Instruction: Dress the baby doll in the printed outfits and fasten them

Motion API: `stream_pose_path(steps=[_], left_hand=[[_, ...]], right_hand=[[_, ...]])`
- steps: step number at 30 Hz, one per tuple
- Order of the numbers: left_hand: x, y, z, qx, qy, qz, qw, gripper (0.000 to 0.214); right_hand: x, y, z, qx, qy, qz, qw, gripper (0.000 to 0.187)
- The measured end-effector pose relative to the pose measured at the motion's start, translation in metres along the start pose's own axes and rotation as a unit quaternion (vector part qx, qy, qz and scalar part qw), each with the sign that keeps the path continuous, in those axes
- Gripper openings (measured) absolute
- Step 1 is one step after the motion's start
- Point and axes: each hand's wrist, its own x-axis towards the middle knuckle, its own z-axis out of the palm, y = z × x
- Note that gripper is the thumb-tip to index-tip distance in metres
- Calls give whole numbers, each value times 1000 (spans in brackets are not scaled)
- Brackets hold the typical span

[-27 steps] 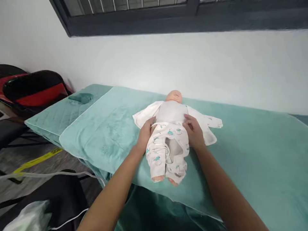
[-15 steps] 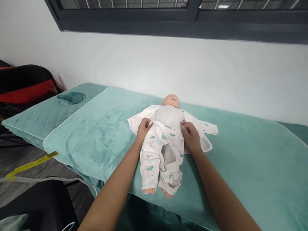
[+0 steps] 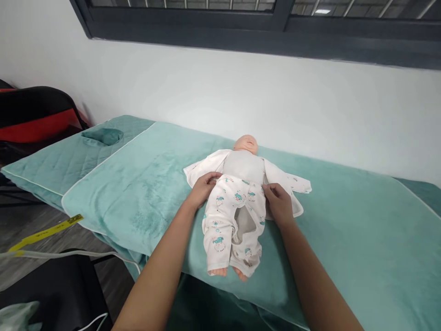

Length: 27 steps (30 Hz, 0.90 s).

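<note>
A baby doll (image 3: 244, 162) lies on its back on a teal blanket (image 3: 148, 188), head toward the wall. It wears white printed trousers (image 3: 231, 216) and an open white top (image 3: 206, 166) spread out under it, leaving the grey torso bare. My left hand (image 3: 202, 189) pinches the trousers' waistband at the doll's left hip as I see it. At the other hip my right hand (image 3: 279, 204) grips the waistband too. Both hands have their fingers closed on the cloth.
The blanket covers a padded teal table (image 3: 44, 168) that stands against a white wall under a dark window frame. A black and red bag (image 3: 37, 120) lies at the far left. Yellow tape (image 3: 44, 232) and a white cable (image 3: 62, 255) cross the floor at lower left.
My view has tilted and shifted a little. Both hands stayed at the doll's hips on the waistband and slid slightly down, while the trousers sit about where they were.
</note>
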Motion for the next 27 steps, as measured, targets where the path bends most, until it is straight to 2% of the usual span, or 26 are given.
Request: stream_pose_path(steps=[5,10,12,15,17,19,23,27], left_hand=[[-14,3,-11,-18,-69,-55,996,45],[-19,7,-12,14,-76,-69,995,23],[-20,8,-11,6,-87,-55,995,24],[-21,6,-10,0,-100,-28,995,30],[-21,4,-11,9,-86,-26,996,31],[-20,1,-11,13,-62,-32,998,31],[-12,-1,-5,-7,0,-38,999,32],[2,5,9,-3,33,-52,998,27]], right_hand=[[-11,-2,-13,-17,-79,49,996,41],[-17,2,-27,67,-187,63,978,32],[-17,3,-30,108,-216,42,969,31],[-17,4,-29,98,-172,-15,980,30],[-17,4,-27,76,-145,-42,986,31],[-17,5,-23,70,-146,-55,985,32],[-12,3,-11,67,-101,-62,991,32],[13,-8,-4,19,-55,-38,998,22]])
